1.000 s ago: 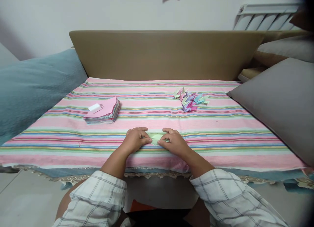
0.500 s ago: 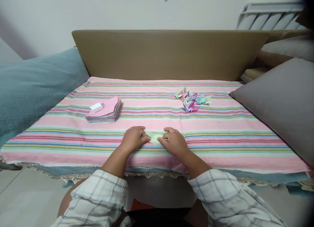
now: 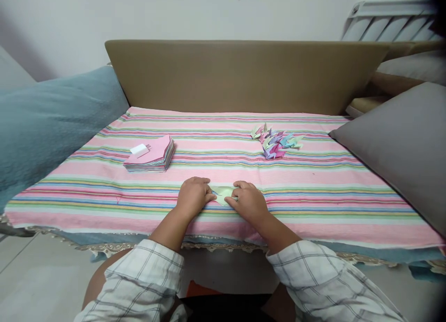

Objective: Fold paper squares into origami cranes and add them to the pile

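A small pale green sheet of origami paper (image 3: 224, 195), partly folded, lies on the striped cloth near the front edge. My left hand (image 3: 193, 197) pinches its left end between thumb and fingers. At the other end my right hand (image 3: 248, 200) is closed on the paper, thumb toward the middle. The ends of the paper are hidden under my fingers. Beyond my hands to the right is a cluster of colourful folded paper cranes (image 3: 275, 143). Off to the left stands a stack of coloured paper (image 3: 153, 157), pink on top, with a white plug adapter (image 3: 140, 150) lying on it.
The pink striped cloth (image 3: 209, 127) covers the seat. A brown board-like backrest (image 3: 244, 75) rises behind it. A blue-covered armrest (image 3: 62, 117) is at left, and a grey cushion (image 3: 400, 141) leans in from the right.
My left hand has shifted slightly right along the pale green paper. The right hand stays in nearly the same place; the whole view has moved a little.
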The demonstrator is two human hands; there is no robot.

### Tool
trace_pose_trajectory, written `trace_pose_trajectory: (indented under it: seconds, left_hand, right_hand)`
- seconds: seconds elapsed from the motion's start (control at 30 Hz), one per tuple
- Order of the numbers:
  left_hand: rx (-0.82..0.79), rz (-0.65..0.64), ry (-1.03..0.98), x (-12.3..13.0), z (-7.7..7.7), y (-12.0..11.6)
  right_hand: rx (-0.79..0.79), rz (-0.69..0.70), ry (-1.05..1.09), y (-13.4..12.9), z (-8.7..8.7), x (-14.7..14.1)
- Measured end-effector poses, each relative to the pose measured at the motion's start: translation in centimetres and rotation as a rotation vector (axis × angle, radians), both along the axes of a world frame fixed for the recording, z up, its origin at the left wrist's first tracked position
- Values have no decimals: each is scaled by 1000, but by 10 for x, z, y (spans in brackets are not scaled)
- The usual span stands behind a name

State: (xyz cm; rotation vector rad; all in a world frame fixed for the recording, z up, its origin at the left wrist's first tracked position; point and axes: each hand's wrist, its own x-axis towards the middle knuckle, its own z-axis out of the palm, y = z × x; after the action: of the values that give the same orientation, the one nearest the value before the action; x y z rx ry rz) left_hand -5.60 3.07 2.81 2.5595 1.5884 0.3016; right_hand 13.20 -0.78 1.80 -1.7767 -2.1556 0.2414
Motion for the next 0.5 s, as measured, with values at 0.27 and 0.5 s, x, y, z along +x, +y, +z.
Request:
trace_pose_trajectory:
  seconds: [0.27, 0.5]
  left_hand:
    - [38, 141, 12, -4, 17, -8]
    - [16, -80, 201, 9, 16, -55]
  right_hand:
    - [10, 10, 10, 0, -2, 1]
    - [10, 13, 38, 0, -4, 2]
